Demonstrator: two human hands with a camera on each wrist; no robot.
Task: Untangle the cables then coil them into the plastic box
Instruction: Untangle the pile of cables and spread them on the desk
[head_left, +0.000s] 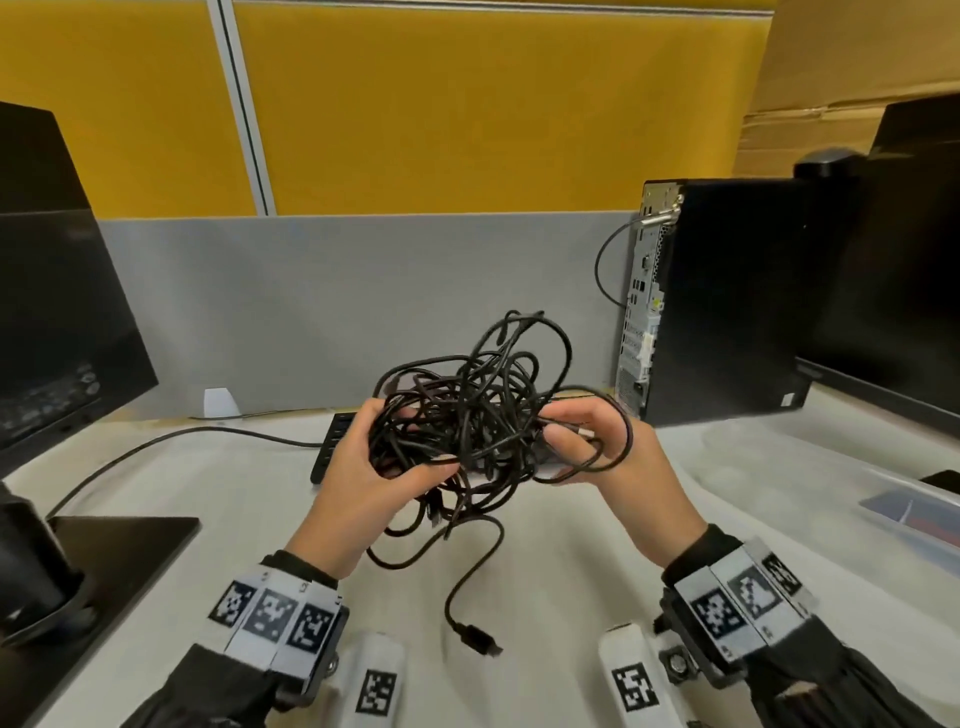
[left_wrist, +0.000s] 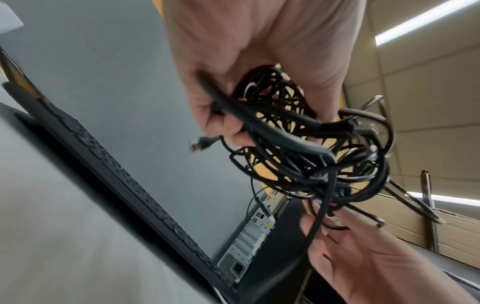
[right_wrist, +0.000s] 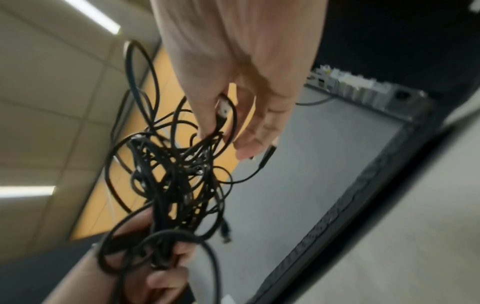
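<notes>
Nearest, one loose plug (head_left: 475, 640) hung from the tangle (head_left: 467, 415) toward the table (head_left: 545, 545), on a single trailing strand. Both hands held the tangle up over the table, apart from its surface. Left hand (head_left: 363, 467) curled round the left side of the bundle, thumb pressed across the strands. Right hand (head_left: 597, 441) pinched another plug (right_wrist: 224, 111) at the bundle's right edge, other fingers loosely bent, a loop draped over them.

Progress, as judged: early. Nothing appeared separated; all cables sat in one black knot. No coil made. Untangling, coiling and boxing all left to do.

Count: cables not countable in the knot; at least three plug ends showed across the views. One clear box (head_left: 914, 519) lay right, near the table edge, well apart from the hands; no cable visible in it.

Farther back: one keyboard (head_left: 332, 441) behind the hands, one PC tower (head_left: 727, 301) right, one monitor (head_left: 57, 312) left.
</notes>
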